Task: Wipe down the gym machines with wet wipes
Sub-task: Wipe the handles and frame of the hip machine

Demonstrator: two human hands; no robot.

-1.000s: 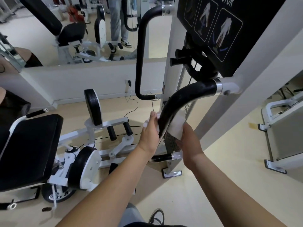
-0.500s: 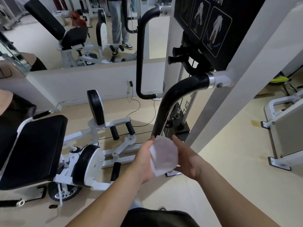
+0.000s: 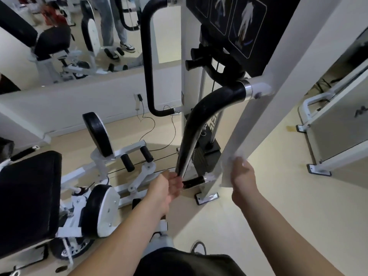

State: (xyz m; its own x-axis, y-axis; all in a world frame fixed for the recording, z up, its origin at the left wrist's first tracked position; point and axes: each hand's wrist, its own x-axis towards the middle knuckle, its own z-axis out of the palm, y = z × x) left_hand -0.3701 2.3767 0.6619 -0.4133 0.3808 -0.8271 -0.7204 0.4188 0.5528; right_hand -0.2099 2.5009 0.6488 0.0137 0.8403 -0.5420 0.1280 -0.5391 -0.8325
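A white gym machine stands in front of me, with a slanted white frame post [image 3: 268,108] and a curved black padded handle bar [image 3: 201,120]. My right hand [image 3: 244,174] presses a white wet wipe [image 3: 226,172] flat against the lower part of the white post. At the lower end of the black bar, my left hand [image 3: 169,184] curls its fingers around the bar. A second black handle [image 3: 146,56] curves up behind it, and the black weight stack [image 3: 207,154] sits low between the posts.
A black seat pad [image 3: 27,194] and black roller pads [image 3: 97,134] of the machine sit on my left. Another white machine [image 3: 336,124] stands to the right. A wall mirror [image 3: 79,36] reflects equipment and a standing person's legs. Cables trail on the beige floor.
Both hands held the wipe on the black bar, then pulled it off in front of me. Now my right hand has carried it to the white post and my left hand has gone to the bar's lower end.
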